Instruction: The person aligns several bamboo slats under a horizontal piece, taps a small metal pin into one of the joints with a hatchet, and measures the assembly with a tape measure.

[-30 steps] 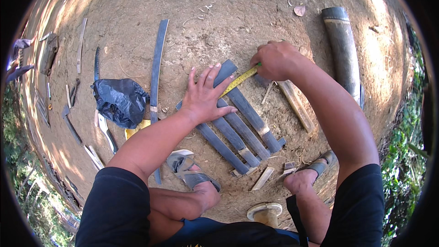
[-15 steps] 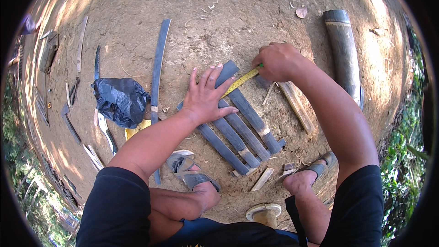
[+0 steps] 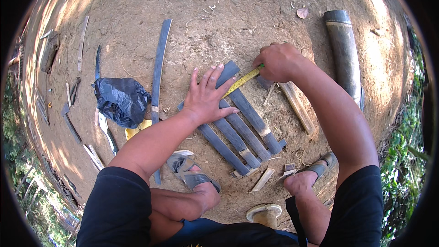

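Hardly anything shifts: left hand (image 3: 204,98) spread over dark slats (image 3: 249,114), right hand (image 3: 280,60) gripping yellow tape (image 3: 243,81) at two o'clock, so I keep it stretched.

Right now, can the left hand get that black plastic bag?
Probably yes: the left hand would have to lift off the dark slats it rests on, but only a long dark strip on the ground lies between it and the black plastic bag.
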### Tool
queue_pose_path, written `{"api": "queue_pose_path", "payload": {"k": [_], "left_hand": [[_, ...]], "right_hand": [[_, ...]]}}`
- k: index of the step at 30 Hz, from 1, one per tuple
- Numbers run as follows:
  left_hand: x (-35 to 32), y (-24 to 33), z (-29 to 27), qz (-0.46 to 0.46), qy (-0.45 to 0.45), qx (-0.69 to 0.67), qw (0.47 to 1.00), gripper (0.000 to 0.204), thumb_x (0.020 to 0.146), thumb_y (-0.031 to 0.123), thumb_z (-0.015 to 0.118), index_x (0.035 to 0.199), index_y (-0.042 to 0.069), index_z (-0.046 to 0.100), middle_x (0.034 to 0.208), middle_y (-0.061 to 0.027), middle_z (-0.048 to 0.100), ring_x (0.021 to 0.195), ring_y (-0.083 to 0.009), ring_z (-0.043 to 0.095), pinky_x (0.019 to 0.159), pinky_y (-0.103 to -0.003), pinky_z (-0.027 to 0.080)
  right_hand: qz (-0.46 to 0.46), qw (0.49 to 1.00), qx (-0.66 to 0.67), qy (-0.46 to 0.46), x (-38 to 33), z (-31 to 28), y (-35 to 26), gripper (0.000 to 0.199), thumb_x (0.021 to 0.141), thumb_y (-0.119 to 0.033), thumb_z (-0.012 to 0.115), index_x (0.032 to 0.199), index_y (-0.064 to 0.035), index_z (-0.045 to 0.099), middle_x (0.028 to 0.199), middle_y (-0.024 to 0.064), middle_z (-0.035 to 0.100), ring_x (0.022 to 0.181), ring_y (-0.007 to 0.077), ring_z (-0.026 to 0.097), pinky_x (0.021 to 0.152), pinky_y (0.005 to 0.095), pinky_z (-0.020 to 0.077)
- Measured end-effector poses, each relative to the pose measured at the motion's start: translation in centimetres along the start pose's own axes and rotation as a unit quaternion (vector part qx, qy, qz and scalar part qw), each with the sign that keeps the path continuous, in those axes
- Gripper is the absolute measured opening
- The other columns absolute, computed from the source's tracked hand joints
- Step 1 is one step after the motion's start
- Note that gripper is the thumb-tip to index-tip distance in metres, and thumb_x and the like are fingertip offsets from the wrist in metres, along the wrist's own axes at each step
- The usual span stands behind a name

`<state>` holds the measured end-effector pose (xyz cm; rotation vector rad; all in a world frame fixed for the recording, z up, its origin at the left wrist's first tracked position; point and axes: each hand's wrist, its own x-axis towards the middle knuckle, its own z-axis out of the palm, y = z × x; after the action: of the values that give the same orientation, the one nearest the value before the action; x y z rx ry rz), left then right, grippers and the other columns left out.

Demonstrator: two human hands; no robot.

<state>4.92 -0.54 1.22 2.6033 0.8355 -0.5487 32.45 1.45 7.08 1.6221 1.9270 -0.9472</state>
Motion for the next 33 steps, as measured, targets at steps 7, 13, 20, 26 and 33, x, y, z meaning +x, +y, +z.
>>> {"api": "queue_pose_path", "payload": {"k": [7,13,20,26,33], "left_hand": [[0.0,-0.3,1.0,0.007,0.045,0.004,0.999,0.098,0.085,0.085,0.059,0.164,0.032,0.035,0.168,-0.0157,0.016,0.159,-0.0324,0.011,0.127,-0.066,0.0],[-0.2,-0.3,0.8,0.028,0.082,-0.012,0.996,0.098,0.087,0.082,0.059,0.166,0.03,0.031,0.169,-0.016,0.018,0.159,-0.0319,0.015,0.127,-0.066,0.001],[-0.2,-1.3,2.1,0.005,0.172,-0.133,0.976,0.06,0.108,0.041,0.051,0.162,0.017,0.041,0.167,-0.0089,0.038,0.156,-0.0274,0.033,0.13,-0.059,0.008],[0.4,-1.2,2.1,-0.033,0.214,-0.186,0.958,0.041,0.106,0.021,0.055,0.146,0.018,0.062,0.155,0.0025,0.056,0.151,-0.0262,0.04,0.129,-0.06,0.012],[0.9,-1.1,1.4,-0.064,0.208,-0.18,0.959,0.037,0.101,0.018,0.066,0.137,0.025,0.071,0.15,0.0043,0.061,0.15,-0.0303,0.04,0.129,-0.061,0.011]], "right_hand": [[0.0,1.0,-0.009,-0.006,0.1,-0.3,-0.2,0.04,0.089,-0.023,0.064,0.126,-0.0263,0.077,0.114,0.0062,0.079,0.111,0.028,0.073,0.095,0.0414,0.0581],[0.004,1.0,-0.006,-0.007,0.1,-0.1,-0.1,0.041,0.089,-0.023,0.064,0.127,-0.0259,0.077,0.114,0.0059,0.079,0.111,0.0274,0.074,0.094,0.0406,0.0582],[0.02,0.999,0.013,-0.024,0.2,-0.3,-0.3,0.033,0.09,-0.025,0.065,0.12,-0.0233,0.079,0.119,0.0078,0.075,0.118,0.0298,0.068,0.099,0.0443,0.0561],[0.005,1.0,0.0,-0.005,0.2,0.1,0.0,0.045,0.086,-0.021,0.063,0.129,-0.0248,0.076,0.118,0.006,0.078,0.113,0.0282,0.072,0.096,0.0404,0.058],[-0.003,1.0,-0.011,0.006,-0.2,-0.2,-0.1,0.041,0.089,-0.023,0.062,0.127,-0.024,0.077,0.124,0.0051,0.076,0.119,0.027,0.07,0.097,0.0412,0.0582]]}}
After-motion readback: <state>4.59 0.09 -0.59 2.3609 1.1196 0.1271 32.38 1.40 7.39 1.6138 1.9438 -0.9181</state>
